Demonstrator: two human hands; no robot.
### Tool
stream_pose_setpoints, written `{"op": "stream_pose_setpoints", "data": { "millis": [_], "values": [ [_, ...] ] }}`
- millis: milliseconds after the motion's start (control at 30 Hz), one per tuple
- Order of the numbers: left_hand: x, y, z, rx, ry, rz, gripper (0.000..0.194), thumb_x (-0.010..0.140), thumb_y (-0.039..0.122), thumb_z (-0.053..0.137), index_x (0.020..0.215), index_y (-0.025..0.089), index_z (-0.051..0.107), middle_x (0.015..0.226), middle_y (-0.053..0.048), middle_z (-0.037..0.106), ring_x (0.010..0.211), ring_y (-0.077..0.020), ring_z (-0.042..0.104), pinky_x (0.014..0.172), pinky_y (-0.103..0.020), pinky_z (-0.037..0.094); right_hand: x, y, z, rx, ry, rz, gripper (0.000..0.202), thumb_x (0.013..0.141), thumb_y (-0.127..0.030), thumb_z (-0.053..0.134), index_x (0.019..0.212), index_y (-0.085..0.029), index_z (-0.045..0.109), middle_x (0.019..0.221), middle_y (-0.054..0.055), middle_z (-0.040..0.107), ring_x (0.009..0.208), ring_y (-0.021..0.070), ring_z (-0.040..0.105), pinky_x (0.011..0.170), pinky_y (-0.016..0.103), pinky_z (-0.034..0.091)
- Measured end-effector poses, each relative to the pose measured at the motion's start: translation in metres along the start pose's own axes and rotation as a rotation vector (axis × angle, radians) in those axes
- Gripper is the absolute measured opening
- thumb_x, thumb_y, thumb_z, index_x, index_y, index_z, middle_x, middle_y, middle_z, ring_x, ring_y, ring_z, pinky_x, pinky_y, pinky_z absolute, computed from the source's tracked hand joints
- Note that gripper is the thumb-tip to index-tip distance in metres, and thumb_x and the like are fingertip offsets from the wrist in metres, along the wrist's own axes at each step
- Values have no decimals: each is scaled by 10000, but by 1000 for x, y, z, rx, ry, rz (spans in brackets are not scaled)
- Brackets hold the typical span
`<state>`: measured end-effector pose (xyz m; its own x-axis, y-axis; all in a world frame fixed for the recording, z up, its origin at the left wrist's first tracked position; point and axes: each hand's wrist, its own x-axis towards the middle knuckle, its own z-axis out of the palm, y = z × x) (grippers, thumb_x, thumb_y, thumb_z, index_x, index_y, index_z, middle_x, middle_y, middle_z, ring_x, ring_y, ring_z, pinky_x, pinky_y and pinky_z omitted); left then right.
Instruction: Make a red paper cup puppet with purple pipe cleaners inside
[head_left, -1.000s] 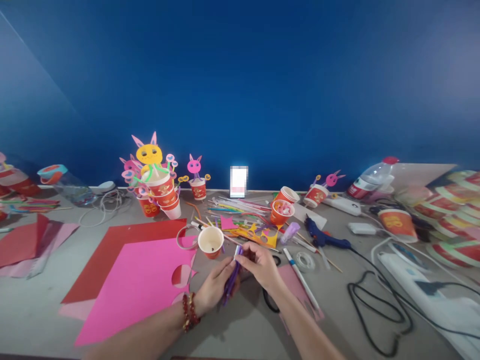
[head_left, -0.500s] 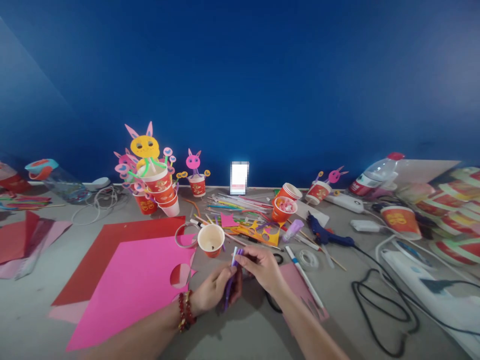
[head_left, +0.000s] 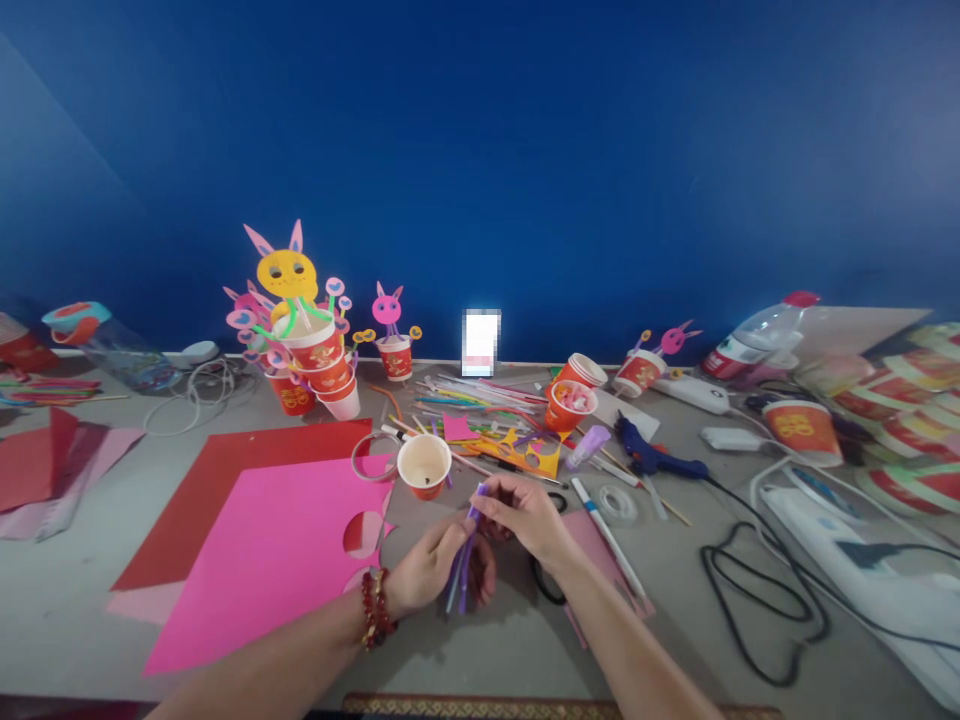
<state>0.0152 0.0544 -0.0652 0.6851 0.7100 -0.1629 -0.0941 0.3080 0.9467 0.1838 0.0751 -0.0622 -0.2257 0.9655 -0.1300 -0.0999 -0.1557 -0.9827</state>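
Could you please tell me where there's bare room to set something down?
Bare table shows left of the pink sheet's near corner, between the marker and black cord, and between the forearms. Beyond the hands holding purple straws, it is crowded with scraps and cups.

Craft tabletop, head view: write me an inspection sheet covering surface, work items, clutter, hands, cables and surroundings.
Surface: grey tabletop, crowded toward the back.
Work items: purple sticks, held in a bunch.
Clutter: pink paper sheet with round cut-outs, blue glue gun, upright paper cup.
Hands: left hand grips the sticks; right hand pinches their upper end.
Cables: black cord looped at right; white cable coiled at left.
Surroundings: blue wall behind.
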Motion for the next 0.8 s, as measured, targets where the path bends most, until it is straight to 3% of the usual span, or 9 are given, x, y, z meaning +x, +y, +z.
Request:
{"op": "stream_pose_setpoints", "data": {
  "millis": [200, 500, 800],
  "values": [
    [1, 5, 1, -70, -40, -60, 664, 972, 613, 283, 933, 105, 709, 610, -98, 721, 515, -199, 669, 531, -278, 499, 1, 2, -2, -2, -5, -34, 345, 757, -467, 819, 750, -158, 667, 539, -49, 574, 432, 71, 475, 423, 191, 360],
    [4, -9, -3, -309, -164, -112, 575, 973, 548, 293, 1076, 99, 638, 645, -99, 733, 520, -199, 680, 546, -277, 523, -1, -1, 0, 54, -74, -39, 333, 751, -437, 832, 746, -173, 628, 503, -61, 568, 352, 52, 413, 375, 182, 285],
    [1, -6, 0, -278, -101, -123, 509, 992, 484, 327, 1075, 99, 650, 775, -137, 771, 573, -209, 717, 545, -272, 520, -2, 2, -1, -44, -25, -47, 347, 759, -478, 813, 756, -176, 641, 511, -58, 551, 378, 68, 427, 392, 195, 318]
  ]
}}
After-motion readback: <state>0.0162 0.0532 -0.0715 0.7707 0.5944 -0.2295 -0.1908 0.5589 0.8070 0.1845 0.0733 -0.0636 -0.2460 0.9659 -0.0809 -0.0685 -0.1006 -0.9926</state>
